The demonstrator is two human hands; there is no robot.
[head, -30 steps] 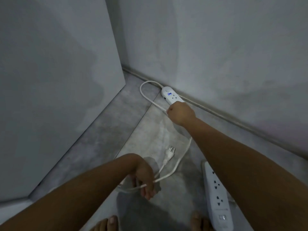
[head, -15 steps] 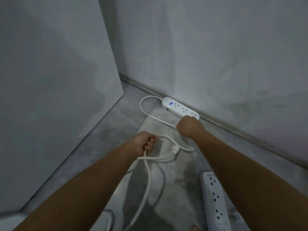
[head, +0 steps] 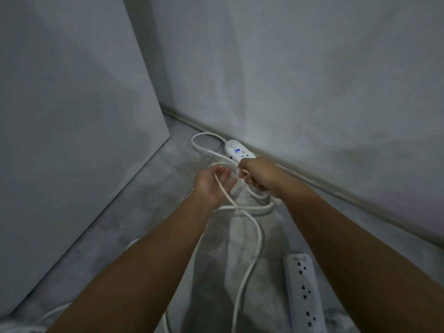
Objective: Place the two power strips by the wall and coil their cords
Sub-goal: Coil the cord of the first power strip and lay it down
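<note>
A small white power strip (head: pixel 236 150) with a blue lit display lies along the base of the far wall. Its white cord (head: pixel 249 239) loops left from the strip, then runs back over the floor toward me. My right hand (head: pixel 258 175) is closed around a loop of this cord just in front of the strip, hiding the strip's right end. My left hand (head: pixel 212 182) is beside it, palm up with fingers spread, and the cord lies across the palm. A second, longer white power strip (head: pixel 304 293) lies on the floor at the lower right, beside my right forearm.
A large grey panel (head: pixel 72 140) stands on the left, leaving a narrow strip of grey floor (head: pixel 153 188) between it and the wall (head: pixel 312 80). More white cord (head: pixel 50 314) lies at the bottom left edge.
My left hand has moved up next to the right hand and opened from a closed grip, the cord now draped over its palm. The right hand still holds the cord.
</note>
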